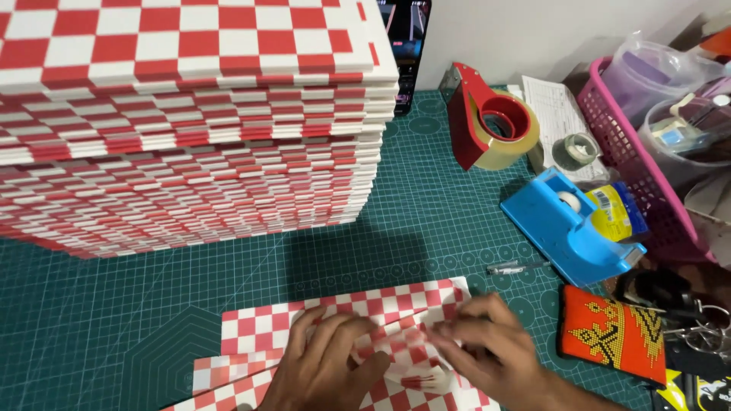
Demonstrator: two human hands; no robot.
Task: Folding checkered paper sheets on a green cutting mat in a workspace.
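A red-and-white checkered paper sheet lies partly folded on the green cutting mat near the bottom edge. My left hand presses on its lower left part, fingers curled over a raised fold. My right hand pinches the same fold from the right, fingertips meeting the left hand's over the creased middle. More checkered flaps stick out to the left under my left wrist.
A tall stack of red-and-white checkered sheets fills the upper left. To the right stand a red tape dispenser, a blue tape dispenser, a pen, an orange beaded pouch, keys and a pink basket.
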